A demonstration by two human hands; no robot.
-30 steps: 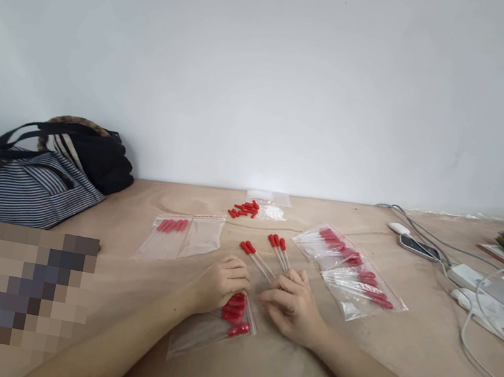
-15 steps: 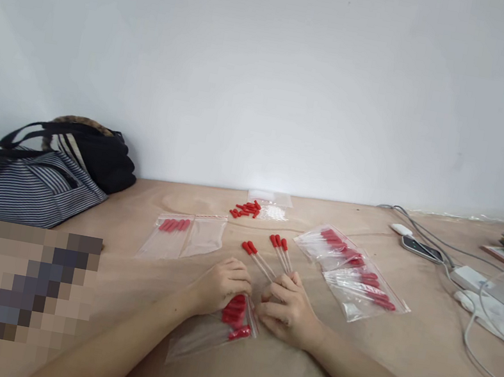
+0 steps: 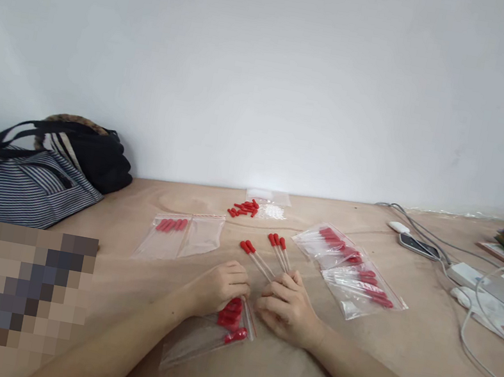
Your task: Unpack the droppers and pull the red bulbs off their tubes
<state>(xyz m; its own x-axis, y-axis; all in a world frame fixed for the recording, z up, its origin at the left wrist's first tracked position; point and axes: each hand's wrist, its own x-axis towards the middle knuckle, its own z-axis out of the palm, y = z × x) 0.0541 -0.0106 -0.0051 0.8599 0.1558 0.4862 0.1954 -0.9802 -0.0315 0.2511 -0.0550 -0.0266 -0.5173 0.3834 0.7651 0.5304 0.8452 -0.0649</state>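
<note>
A clear zip bag (image 3: 206, 335) with several red-capped droppers lies on the tan table (image 3: 116, 294) right in front of me. My left hand (image 3: 218, 286) is curled, its fingers pinching the bag's open end on the left. My right hand (image 3: 285, 308) is curled too, pinching the same end from the right. Loose droppers (image 3: 265, 252) with red bulbs lie just beyond both hands.
Filled zip bags (image 3: 349, 272) lie at the right, two more bags (image 3: 181, 236) at the left, loose red caps (image 3: 243, 208) further back. A striped bag (image 3: 20, 177) sits far left. Phone (image 3: 419, 246), cables and power strip (image 3: 488, 288) occupy the right.
My right hand has moved left until it meets the bag's mouth beside my left hand. The bag has shifted slightly.
</note>
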